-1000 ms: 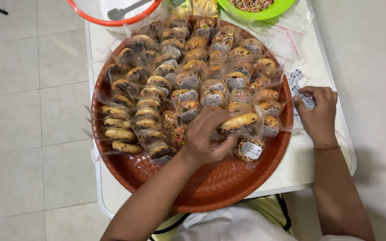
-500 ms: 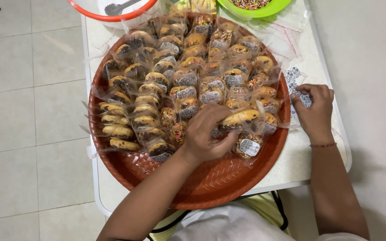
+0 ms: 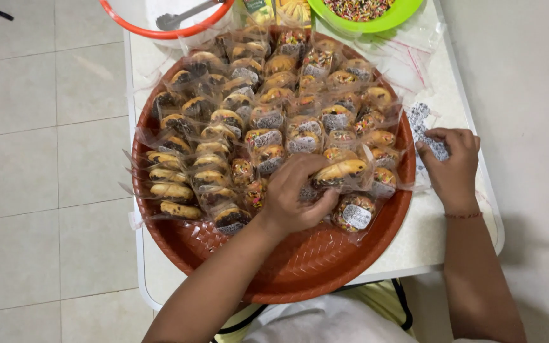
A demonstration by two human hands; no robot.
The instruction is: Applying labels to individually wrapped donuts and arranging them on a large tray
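The left hand (image 3: 297, 197) rests on the near part of the round reddish-brown woven tray (image 3: 300, 267), fingers curled and pinched on one clear-wrapped pastry (image 3: 341, 170) at the front of the pile. Judged from this grip, the step is done well by holding the wrapper by its edge, keeping the pastry flat, and pressing lightly so the filling and the neighbouring packets (image 3: 268, 121) are not crushed.

The right hand (image 3: 454, 166) lies off the tray's right rim on the white table (image 3: 427, 235), fingers pressed together on a sheet of small printed stickers (image 3: 422, 117). Peel one sticker cleanly and set it centred on the wrapper face, as on the labelled packet (image 3: 356, 216) just beside the left hand.

Count: one tray; two hands; one sticker sheet. Wrapped pastries number several dozen, overlapping, so an exact count cannot be given. Loose empty clear bags (image 3: 408, 57) lie beyond the tray; their number cannot be told.

At the far edge: one orange-rimmed bowl (image 3: 160, 28) with metal tongs (image 3: 185, 16), and one green bowl (image 3: 376, 22) of coloured sprinkles.
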